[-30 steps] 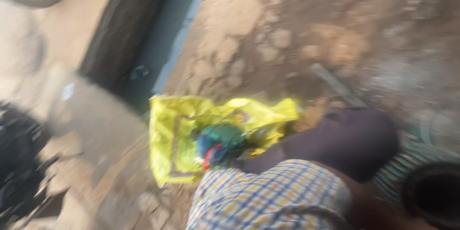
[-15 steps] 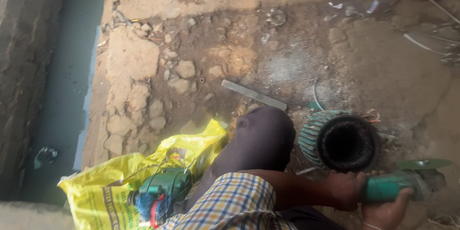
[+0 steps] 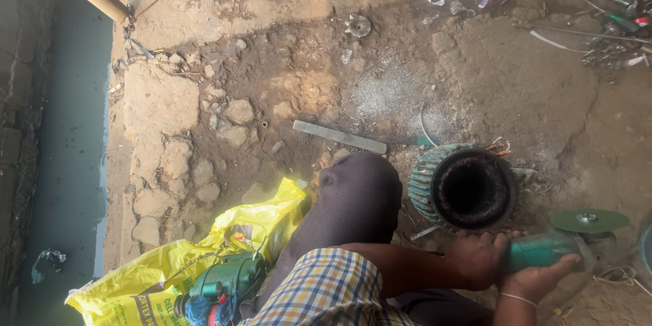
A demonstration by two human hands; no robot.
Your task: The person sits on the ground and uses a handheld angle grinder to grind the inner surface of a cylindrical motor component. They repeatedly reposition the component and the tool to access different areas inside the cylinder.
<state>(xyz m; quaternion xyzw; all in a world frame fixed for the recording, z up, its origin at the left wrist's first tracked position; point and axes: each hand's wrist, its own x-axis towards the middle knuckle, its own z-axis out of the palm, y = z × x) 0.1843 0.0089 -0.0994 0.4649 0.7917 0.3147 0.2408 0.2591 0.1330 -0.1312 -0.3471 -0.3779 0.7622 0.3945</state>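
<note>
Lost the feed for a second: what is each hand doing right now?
Left hand: closed around the green angle grinder body.
Right hand: closed on the same grinder, from underneath.

Checked shirt sleeve (image 3: 333, 292), dark trousers (image 3: 353, 204), thin wrist bangle (image 3: 519, 297).

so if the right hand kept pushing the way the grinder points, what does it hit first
Probably nothing solid: the right hand holds the green angle grinder aimed right, where only bare dirt ground shows before the frame edge, though depth is unclear.
</note>
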